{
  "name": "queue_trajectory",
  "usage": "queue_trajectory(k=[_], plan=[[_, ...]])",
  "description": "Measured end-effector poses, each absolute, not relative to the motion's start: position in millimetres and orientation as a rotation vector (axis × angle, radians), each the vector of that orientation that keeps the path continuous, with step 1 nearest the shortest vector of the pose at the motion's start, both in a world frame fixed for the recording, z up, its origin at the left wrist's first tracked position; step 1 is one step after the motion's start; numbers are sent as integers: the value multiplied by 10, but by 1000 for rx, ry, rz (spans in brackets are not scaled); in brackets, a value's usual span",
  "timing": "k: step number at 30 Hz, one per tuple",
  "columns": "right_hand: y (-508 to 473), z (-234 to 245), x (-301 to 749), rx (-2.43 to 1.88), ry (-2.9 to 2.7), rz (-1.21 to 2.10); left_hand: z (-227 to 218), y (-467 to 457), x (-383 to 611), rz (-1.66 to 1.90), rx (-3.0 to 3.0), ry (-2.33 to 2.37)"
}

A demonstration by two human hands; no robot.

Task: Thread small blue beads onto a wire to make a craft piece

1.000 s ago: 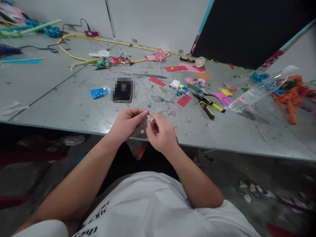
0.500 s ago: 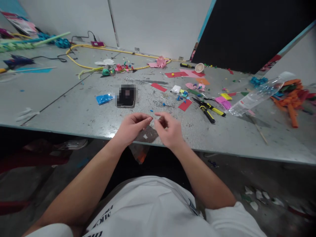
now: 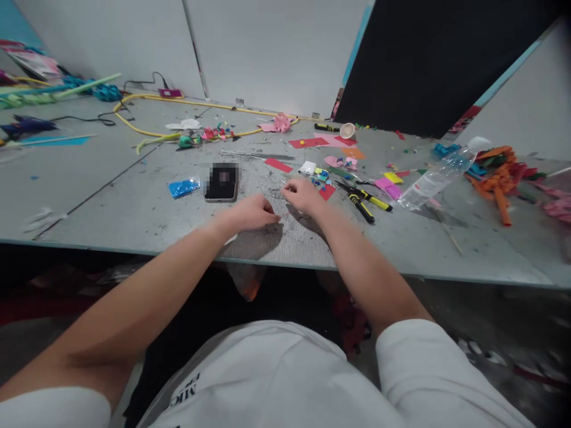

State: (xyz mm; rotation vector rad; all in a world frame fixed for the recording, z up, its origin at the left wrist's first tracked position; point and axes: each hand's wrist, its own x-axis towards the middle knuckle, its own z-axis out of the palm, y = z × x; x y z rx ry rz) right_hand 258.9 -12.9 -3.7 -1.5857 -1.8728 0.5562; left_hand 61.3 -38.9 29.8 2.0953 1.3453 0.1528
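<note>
Right now your two hands are apart on the grey table (image 3: 134, 208), both palm-down. Your left hand (image 3: 253, 213) rests with its fingers curled in toward the thumb, tips close together as if pinching something tiny. Whether anything sits between them I cannot tell. Your right hand (image 3: 304, 195) is stretched further out, fingertips at the small wire loop (image 3: 276, 193), which lies flat on the table between the phone (image 3: 222, 182) and the red paper scrap (image 3: 329, 191). The fingers hide the contact, so I cannot tell whether you have gripped the wire or only touch it.

The left hand's low, braced rest looks like a way to keep it steady near the wire. The black-and-yellow pliers (image 3: 368, 201) lie just right of your right wrist – probably kept close for reach – while the blue packet (image 3: 182, 187) sits left of the phone, out of the way.
</note>
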Motion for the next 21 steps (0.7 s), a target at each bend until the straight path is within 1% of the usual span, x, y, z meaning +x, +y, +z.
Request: queue_trajectory(k=[3,7,9,14,21], plan=[[-151,-53,2601,-1657,-1965,579,373,-149,616,75,2091,1348],[-114,-48,2606,-1671,-1996,573,374,125,463,283,2370,1211],[-93,-65,2606,-1663,-1995,571,321,203,372,361,2416,1137],[-64,-131,2617,-1604,-1956,553,156,244,279,359,2421,994],[-42,-177,2650,-1519,-1946,583,89,251,330,497,2428,960]])
